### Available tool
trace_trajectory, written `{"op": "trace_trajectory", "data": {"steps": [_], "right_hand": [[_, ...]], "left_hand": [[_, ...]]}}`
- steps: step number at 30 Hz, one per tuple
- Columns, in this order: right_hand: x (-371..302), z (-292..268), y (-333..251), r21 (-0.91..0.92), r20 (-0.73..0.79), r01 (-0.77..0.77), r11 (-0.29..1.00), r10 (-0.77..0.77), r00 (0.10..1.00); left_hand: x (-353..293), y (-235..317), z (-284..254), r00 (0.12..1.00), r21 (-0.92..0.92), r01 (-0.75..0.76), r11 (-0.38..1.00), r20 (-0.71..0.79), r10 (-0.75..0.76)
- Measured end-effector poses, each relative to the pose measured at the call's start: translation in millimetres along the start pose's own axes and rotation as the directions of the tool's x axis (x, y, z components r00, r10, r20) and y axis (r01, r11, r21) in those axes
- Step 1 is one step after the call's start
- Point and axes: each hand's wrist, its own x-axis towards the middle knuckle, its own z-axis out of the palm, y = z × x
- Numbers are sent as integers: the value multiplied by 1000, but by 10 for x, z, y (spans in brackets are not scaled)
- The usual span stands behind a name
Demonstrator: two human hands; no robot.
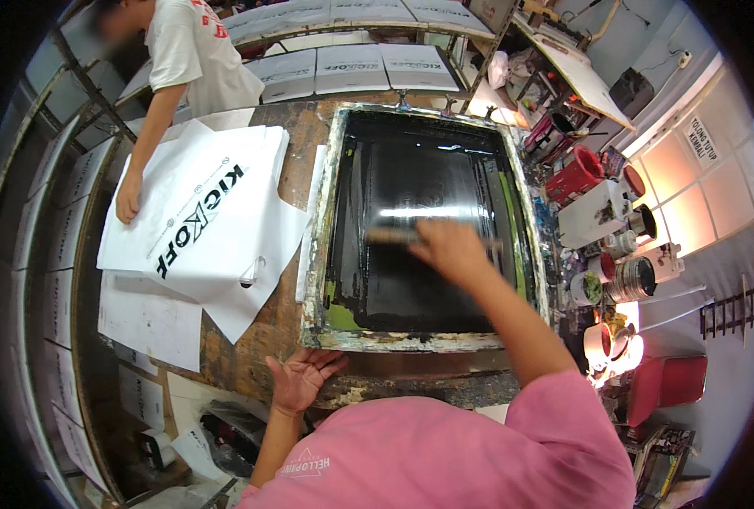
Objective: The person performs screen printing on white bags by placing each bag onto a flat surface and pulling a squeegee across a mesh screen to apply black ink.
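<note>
Right hand [449, 248] grips the squeegee [394, 236] on the inked screen [419, 178]; keep pressure even, angle steady. Left hand [299, 379] lies open, palm up, just off the frame [394, 341]; better pressing it down.

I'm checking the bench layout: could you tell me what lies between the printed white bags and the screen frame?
In the head view, a narrow white strip lies between the white bags and the screen frame.

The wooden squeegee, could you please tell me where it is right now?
In the head view, the wooden squeegee lies across the middle of the black inked printing screen, gripped by the right hand, right of the white printed bags.
</note>
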Motion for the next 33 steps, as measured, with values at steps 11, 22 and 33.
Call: {"op": "trace_trajectory", "data": {"steps": [11, 22, 33], "right_hand": [[-911, -1209, -1205, -153, -167, -49, 987, 23, 986], [190, -2263, -824, -270, -605, -20, 963, -154, 781], [518, -2659, -729, -90, -493, -60, 994, 8, 870]], "left_hand": [[103, 311, 488, 948, -184, 17, 983, 314, 43], [937, 256, 992, 949, 751, 117, -650, 109, 296], [951, -59, 843, 948, 706, 189, -682, 50, 315]]}}
